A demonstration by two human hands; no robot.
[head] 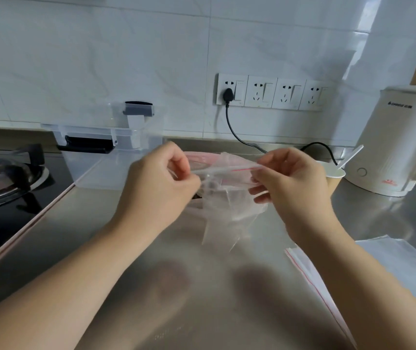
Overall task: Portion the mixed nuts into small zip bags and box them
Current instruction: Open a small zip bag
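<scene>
Small clear zip bag point(229, 198) held above steel counter point(116, 248), left hand point(159, 183) pinching its left top edge, right hand point(290, 183) pinching red zip strip, clear lidded box point(106, 157) behind left, spare bags point(391, 269) lower right, white kettle point(391, 140) far right.

A clear zip bag point(229, 198) with a red seal line hangs crumpled in the air above the steel counter, its top edge stretched level. A clear box point(116, 157) stands open behind, left. More flat bags point(403, 269) lie at the right.

Bare counter point(189, 286) below hands
</scene>
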